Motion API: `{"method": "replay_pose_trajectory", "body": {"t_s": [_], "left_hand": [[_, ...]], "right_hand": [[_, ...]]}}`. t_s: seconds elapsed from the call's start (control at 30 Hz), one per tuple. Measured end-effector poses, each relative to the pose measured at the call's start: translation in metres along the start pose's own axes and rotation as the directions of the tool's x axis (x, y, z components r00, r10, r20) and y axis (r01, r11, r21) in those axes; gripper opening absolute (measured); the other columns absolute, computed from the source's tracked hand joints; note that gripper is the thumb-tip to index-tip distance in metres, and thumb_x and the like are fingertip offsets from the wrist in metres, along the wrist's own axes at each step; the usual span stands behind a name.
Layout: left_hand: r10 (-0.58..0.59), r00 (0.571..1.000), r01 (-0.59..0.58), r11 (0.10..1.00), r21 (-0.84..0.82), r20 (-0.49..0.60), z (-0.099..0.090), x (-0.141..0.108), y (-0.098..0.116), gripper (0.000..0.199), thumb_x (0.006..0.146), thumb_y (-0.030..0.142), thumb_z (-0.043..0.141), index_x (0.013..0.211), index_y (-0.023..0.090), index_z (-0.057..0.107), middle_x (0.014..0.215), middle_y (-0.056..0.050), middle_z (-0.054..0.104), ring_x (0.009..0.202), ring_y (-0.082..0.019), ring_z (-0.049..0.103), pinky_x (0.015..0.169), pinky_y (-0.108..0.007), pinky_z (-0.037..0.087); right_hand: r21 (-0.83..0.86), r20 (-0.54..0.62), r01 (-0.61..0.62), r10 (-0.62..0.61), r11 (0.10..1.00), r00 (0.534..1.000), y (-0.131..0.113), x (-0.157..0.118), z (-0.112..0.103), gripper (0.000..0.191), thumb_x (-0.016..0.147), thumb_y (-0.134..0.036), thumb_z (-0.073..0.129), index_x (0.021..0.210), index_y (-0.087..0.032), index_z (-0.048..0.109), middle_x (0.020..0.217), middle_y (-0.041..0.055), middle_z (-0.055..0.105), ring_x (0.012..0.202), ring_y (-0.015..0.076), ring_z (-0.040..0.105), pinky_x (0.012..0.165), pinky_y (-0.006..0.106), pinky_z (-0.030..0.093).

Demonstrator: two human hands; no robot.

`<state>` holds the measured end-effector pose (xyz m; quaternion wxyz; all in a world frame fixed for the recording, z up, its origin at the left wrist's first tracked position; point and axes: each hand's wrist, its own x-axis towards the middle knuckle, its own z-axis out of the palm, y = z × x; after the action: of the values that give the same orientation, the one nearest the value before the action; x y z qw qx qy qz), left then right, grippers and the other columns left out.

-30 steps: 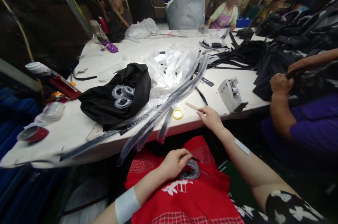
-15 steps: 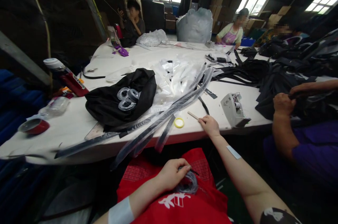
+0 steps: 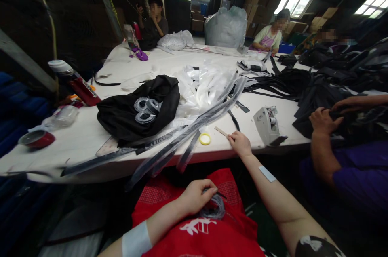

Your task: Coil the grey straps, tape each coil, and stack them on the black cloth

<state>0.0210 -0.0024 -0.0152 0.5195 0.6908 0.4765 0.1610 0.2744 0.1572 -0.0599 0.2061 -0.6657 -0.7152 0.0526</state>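
Over my red apron, my left hand (image 3: 195, 197) is closed on a rolled-up strap in clear plastic (image 3: 216, 208), with a dark end poking out past the fingertips. My right hand (image 3: 241, 143) pinches a thin flat beige strip (image 3: 221, 131) just above the table's front edge. To its left lies a yellow ring (image 3: 205, 139), perhaps a roll of tape. Long dark straps in clear plastic sleeves (image 3: 194, 125) stretch diagonally across the table and hang over the edge. Three similar coils (image 3: 145, 116) rest on a black cloth bag (image 3: 121, 115).
A grey tape dispenser (image 3: 268, 125) stands right of my right hand. A co-worker's hands (image 3: 325, 119) handle black fabric at the right. A red bottle (image 3: 80, 89) and a red cup (image 3: 38, 138) are at the left. Clear plastic sleeves (image 3: 206, 83) pile mid-table.
My view has shifted slightly. Both my hands keep their grips almost unmoved. The co-worker's near hand at the right has opened its fingers over the black fabric.
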Motion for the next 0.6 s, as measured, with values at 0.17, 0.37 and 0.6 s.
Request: {"method": "replay_pose_trajectory", "body": {"t_s": [0.17, 0.37, 0.6], "left_hand": [[-0.021, 1.0, 0.021, 1.0, 0.006, 0.01, 0.0, 0.001, 0.001, 0.032, 0.089, 0.039, 0.05, 0.091, 0.017, 0.072, 0.087, -0.004, 0.072, 0.082, -0.018, 0.064, 0.075, -0.025, 0.046], [-0.031, 1.0, 0.03, 0.999, -0.045, -0.006, 0.001, 0.0, 0.004, 0.032, 0.086, 0.041, 0.052, 0.088, 0.016, 0.071, 0.085, -0.005, 0.071, 0.08, -0.019, 0.063, 0.073, -0.026, 0.046], [0.016, 0.998, -0.017, 1.0, 0.026, 0.058, -0.001, 0.012, -0.02, 0.031, 0.085, 0.043, 0.052, 0.082, 0.017, 0.068, 0.083, -0.004, 0.069, 0.081, -0.02, 0.06, 0.072, -0.025, 0.044]], "right_hand": [[-0.038, 0.054, 0.008, -0.006, 0.999, 0.999, 0.002, 0.003, -0.004, 0.029, 0.097, -0.035, 0.05, 0.098, -0.022, 0.075, 0.1, 0.0053, 0.068, 0.091, 0.0178, 0.062, 0.073, 0.027, 0.043], [-0.113, 0.131, 0.023, -0.008, 0.993, 0.991, -0.003, 0.014, -0.009, 0.03, 0.099, -0.026, 0.041, 0.101, -0.017, 0.07, 0.1, 0.0125, 0.067, 0.093, 0.0216, 0.062, 0.077, 0.03, 0.041], [-0.056, 0.099, -0.047, 0.053, 0.997, 0.994, -0.017, 0.024, -0.012, 0.013, 0.091, -0.022, 0.053, 0.096, -0.018, 0.065, 0.097, 0.0095, 0.07, 0.089, 0.0203, 0.064, 0.072, 0.027, 0.041]]}}
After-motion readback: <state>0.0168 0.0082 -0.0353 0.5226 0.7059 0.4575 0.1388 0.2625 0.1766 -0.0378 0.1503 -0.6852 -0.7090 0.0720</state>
